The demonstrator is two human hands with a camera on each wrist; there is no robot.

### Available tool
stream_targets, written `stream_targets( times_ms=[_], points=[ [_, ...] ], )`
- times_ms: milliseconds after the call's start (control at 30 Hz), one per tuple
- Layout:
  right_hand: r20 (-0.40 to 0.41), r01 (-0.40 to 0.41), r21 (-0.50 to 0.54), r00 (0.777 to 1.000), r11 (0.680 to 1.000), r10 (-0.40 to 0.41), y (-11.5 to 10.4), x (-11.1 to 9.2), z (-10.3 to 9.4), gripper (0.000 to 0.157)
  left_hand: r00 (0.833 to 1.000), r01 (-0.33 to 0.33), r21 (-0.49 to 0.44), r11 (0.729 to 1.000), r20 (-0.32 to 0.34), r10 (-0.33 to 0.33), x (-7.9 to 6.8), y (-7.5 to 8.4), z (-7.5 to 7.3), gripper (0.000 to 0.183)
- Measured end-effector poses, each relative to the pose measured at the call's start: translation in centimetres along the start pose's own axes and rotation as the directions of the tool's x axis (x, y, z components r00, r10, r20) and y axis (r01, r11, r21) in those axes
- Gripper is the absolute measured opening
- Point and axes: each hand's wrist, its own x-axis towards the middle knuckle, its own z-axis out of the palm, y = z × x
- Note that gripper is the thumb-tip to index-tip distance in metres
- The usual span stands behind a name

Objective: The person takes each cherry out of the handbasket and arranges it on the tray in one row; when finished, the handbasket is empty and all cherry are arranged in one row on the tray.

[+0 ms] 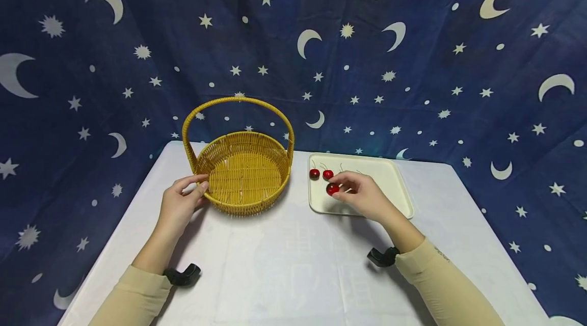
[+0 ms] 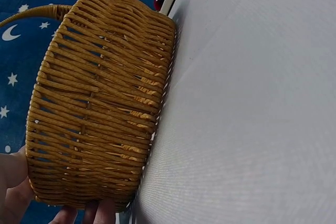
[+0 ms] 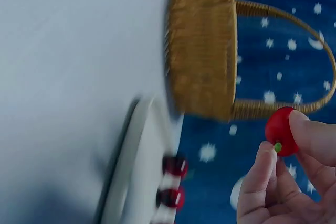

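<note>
A yellow-brown wicker basket with a tall arched handle stands on the left half of the table. My left hand grips its left rim, thumb on top and other fingers against the woven side. Between the thumb and fingertips of my right hand is a red cherry, held above a cream tray. In the right wrist view a green spot shows on that cherry. Two more cherries, one dark red and one brighter, lie in the tray's left part; thin stems show behind my hand.
A white cloth covers the table. Behind it hangs a dark blue curtain with moons and stars. The basket's arched handle rises high over its opening. A strip of table lies between basket and tray.
</note>
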Motion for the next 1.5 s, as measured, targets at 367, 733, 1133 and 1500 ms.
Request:
stream_targets(
  times_ms=[367,733,1133,1500],
  points=[
    [-0.156,-0.158,-0.138,0.978,0.978,0.136,4.1,-2.5,-6.2,0.033,1.000,0.000,0.009,1.000,-0.010,0.000,-0.1,0.1,-0.2,0.045],
    [-0.296,-0.310,-0.225,0.925,0.924,0.238,9.4,-1.5,-8.8,0.036,1.000,0.001,-0.008,1.000,-0.006,-0.001,0.0,-0.1,0.1,0.044],
    [-0.301,-0.417,-0.197,0.887,0.887,0.350,11.6,0.0,-8.9,0.038,1.000,-0.008,-0.024,1.000,-0.010,0.007,0.0,0.0,0.1,0.044],
    [-0.310,-0.436,-0.234,0.880,0.869,0.358,11.8,0.2,-8.5,0.040,1.000,0.007,-0.035,0.999,-0.001,-0.007,0.1,0.1,0.0,0.044]
  ],
)
